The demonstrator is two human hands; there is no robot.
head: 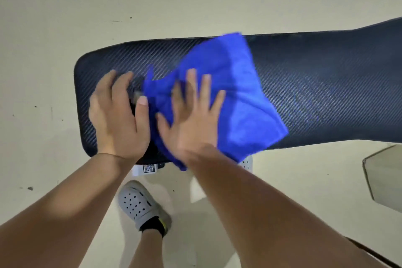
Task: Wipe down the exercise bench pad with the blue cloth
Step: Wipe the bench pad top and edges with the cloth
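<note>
The black bench pad [326, 93] with a woven carbon-fibre pattern runs across the view from left to right. The blue cloth [243, 98] lies spread on its left-middle part, with its near edge hanging over the front of the pad. My right hand [193, 115] presses flat on the cloth's left part, fingers spread and blurred by motion. My left hand [119, 117] rests on the pad's left end, and its thumb and fingers pinch the bunched left corner of the cloth.
The cream floor [152, 2] surrounds the bench. My foot in a grey perforated clog [141, 204] stands just in front of the pad, near a white frame part with a QR label [148, 168]. A grey angular object [385, 178] sits at the right edge.
</note>
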